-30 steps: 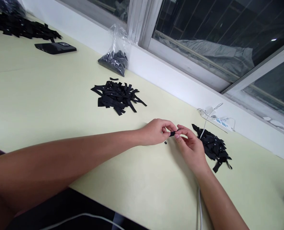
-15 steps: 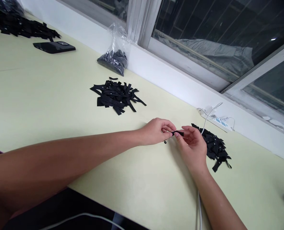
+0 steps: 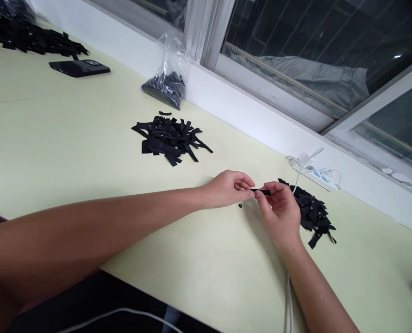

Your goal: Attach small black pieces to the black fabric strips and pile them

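Between my two hands is a short black fabric strip [image 3: 263, 192]. My right hand [image 3: 278, 206] pinches it between thumb and fingers, its free end pointing right. At the strip's left end, my left hand [image 3: 228, 188] is closed with thumb and fingertips together on it. A small black ring-like piece [image 3: 240, 206] lies on the table just below my left fingertips. Behind my right hand is a pile of black strips [image 3: 312, 210]. A second pile of black strips [image 3: 171, 138] lies farther back, left of centre.
A clear plastic bag [image 3: 166, 85] with black pieces leans by the wall. A black phone [image 3: 80, 68] and another strip heap [image 3: 28, 37] lie far left. A white power strip [image 3: 315, 175] sits by the wall; its white cable [image 3: 298, 173] runs behind my right hand.
The strip has shifted slightly right in my fingers, and its left end no longer shows below my left hand. My hands have otherwise barely moved.
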`<action>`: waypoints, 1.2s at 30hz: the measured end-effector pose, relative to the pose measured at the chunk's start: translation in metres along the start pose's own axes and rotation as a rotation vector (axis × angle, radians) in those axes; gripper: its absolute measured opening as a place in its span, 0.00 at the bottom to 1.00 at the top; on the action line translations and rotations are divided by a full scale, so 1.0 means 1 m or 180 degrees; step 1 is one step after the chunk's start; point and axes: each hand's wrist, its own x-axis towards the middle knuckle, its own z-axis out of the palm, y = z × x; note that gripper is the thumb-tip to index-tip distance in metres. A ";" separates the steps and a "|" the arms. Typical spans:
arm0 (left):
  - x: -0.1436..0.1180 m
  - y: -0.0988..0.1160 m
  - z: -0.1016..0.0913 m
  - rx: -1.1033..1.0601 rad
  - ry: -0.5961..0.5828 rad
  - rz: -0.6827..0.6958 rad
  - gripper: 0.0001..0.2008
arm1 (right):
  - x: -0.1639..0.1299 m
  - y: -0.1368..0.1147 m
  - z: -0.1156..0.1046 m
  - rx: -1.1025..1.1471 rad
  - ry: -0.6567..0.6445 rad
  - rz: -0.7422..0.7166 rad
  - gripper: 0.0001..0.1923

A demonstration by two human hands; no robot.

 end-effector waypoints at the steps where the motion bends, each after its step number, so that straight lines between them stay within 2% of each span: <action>1: 0.000 -0.001 0.000 -0.0003 -0.0019 0.0027 0.13 | -0.001 -0.001 0.001 0.0029 -0.0014 -0.0016 0.15; 7: 0.001 -0.004 -0.002 -0.0168 -0.0082 0.0242 0.09 | -0.003 -0.009 0.003 0.0175 -0.0026 -0.0086 0.14; 14: 0.003 0.000 -0.003 -0.0104 0.0165 0.0297 0.04 | -0.003 -0.014 0.002 0.0546 -0.0168 0.0218 0.15; 16: 0.004 0.002 -0.004 -0.0043 0.0301 0.0321 0.03 | -0.002 -0.011 -0.002 0.0344 -0.0161 0.0271 0.16; 18: 0.005 0.004 -0.006 0.0058 0.0466 0.0365 0.03 | -0.001 -0.008 -0.007 -0.0247 -0.0373 0.0265 0.16; 21: 0.004 0.005 -0.007 0.0283 0.0583 0.0446 0.03 | -0.001 -0.007 -0.010 -0.1055 -0.1016 0.0115 0.10; 23: 0.003 0.005 -0.007 0.0467 0.0565 0.0488 0.03 | -0.002 -0.008 -0.009 -0.1180 -0.1291 0.0013 0.08; 27: 0.001 0.004 -0.007 0.0707 0.0465 0.0497 0.03 | -0.004 -0.013 -0.005 -0.1206 -0.1459 -0.0071 0.07; 33: 0.001 0.005 -0.007 0.0811 0.0422 0.0525 0.05 | -0.005 -0.017 -0.001 -0.1272 -0.1479 -0.0344 0.10; 36: 0.002 0.004 -0.008 0.0846 0.0426 0.0549 0.05 | -0.002 -0.024 -0.007 -0.1200 -0.1160 -0.0251 0.12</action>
